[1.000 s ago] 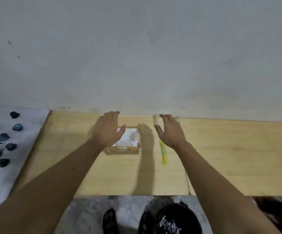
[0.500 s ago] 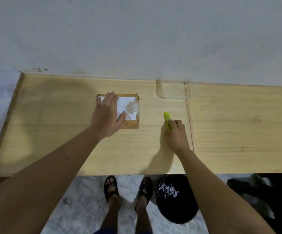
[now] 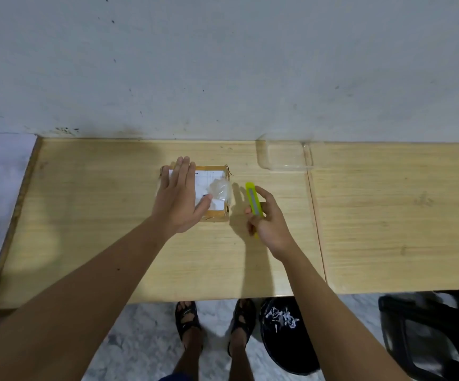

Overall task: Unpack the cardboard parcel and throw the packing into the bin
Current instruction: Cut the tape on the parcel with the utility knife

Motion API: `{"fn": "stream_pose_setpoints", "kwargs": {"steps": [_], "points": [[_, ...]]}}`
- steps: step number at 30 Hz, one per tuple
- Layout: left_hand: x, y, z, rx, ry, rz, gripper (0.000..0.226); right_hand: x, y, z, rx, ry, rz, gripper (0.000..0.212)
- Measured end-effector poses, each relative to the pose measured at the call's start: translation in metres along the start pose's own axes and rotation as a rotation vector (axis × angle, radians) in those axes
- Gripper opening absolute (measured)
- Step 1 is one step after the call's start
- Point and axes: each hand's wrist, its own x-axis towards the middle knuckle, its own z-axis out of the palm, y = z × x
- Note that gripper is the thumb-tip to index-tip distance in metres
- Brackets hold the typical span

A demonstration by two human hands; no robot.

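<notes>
I see the small brown cardboard parcel, labelled and taped, closed on the pale wooden worktop; my left hand lies flat, fingers spread, on it. Since half a second ago, my right hand, beside the parcel, has lifted the yellow utility knife it grips. The black bin under the worktop holds white scraps.

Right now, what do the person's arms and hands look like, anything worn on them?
Both arms are bare from as far up as the view reaches: no sleeves show. The left hand and right hand wear no gloves, and no rings, watch or bracelet can be seen on the fingers or wrists.
</notes>
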Motion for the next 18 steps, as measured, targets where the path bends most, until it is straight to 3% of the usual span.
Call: {"fn": "stream_pose_setpoints", "kwargs": {"steps": [4, 7, 12, 18], "points": [[-0.003, 0.005, 0.004, 0.033, 0.021, -0.001, 0.085, -0.006, -0.014, 0.003, 0.135, -0.098, 0.036, 0.083], [-0.002, 0.004, 0.005, 0.045, 0.026, -0.005, 0.085, -0.008, -0.012, 0.007, 0.096, -0.091, -0.020, 0.068], [-0.002, 0.003, 0.007, 0.054, 0.030, -0.007, 0.084, -0.009, -0.011, 0.013, -0.010, 0.061, -0.028, 0.034], [0.002, -0.006, 0.001, 0.051, 0.074, 0.035, 0.082, -0.011, -0.016, 0.021, -0.125, 0.112, -0.034, 0.036]]}}
